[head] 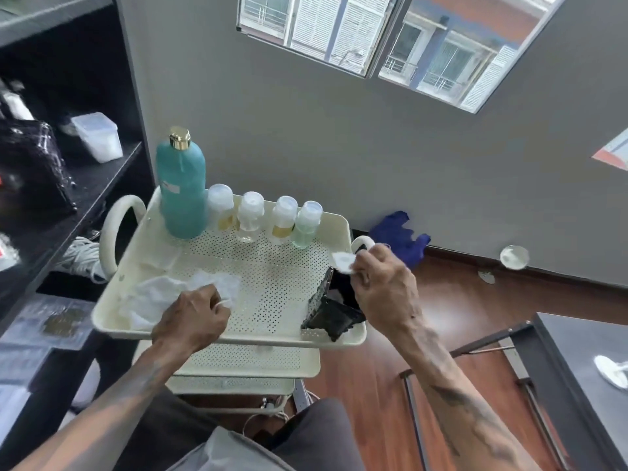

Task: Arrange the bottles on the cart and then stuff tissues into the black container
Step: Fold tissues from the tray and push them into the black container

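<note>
On the cart's top tray (343, 229), along the 12 o'clock edge, the teal bottle (181, 195) and four small bottles (265, 217) are already standing in a row. We are now stuffing: our right hand (384, 287) is pinching a small tissue wad (343, 261) just above the black container (334, 307) at 3 o'clock, while our left hand (192, 317) is curling around the loose tissue pile (163, 297) at 9 o'clock. We judge that pushing each wad deep and steadying the tilted container would help here.
</note>
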